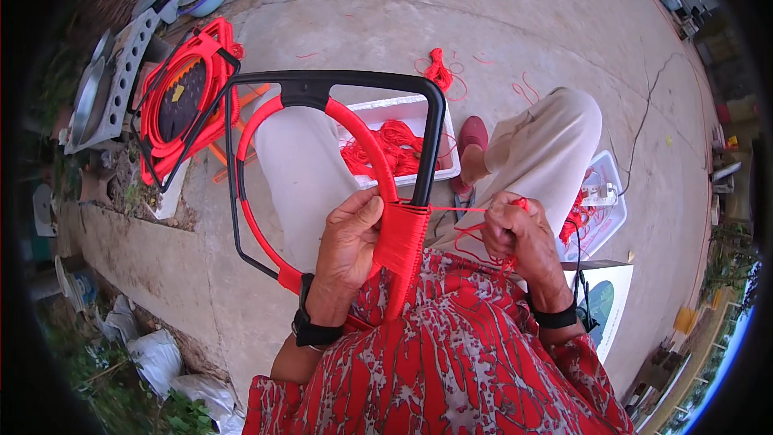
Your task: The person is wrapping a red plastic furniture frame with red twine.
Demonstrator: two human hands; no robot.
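Observation:
Over my lap is a black square frame (354,78) with a ring inside it, mostly wrapped in red cord. My left hand (345,243) is closed on the frame's side, thumb on top, beside a broad band of tight red windings (405,232). From the top of that band a red cord (459,209) runs taut to the right. My right hand (522,235) is closed around the cord, a small bunch of it showing above the fist and loose loops hanging below. The frame's lower end rests near my patterned red clothing.
A white tray (456,163) of red cord (394,149) stands between my legs. Another cord bundle (437,71) lies farther off. A white basket (618,209) with cord and a power strip is at right. Similar red-wrapped frames (189,97) are stacked at left.

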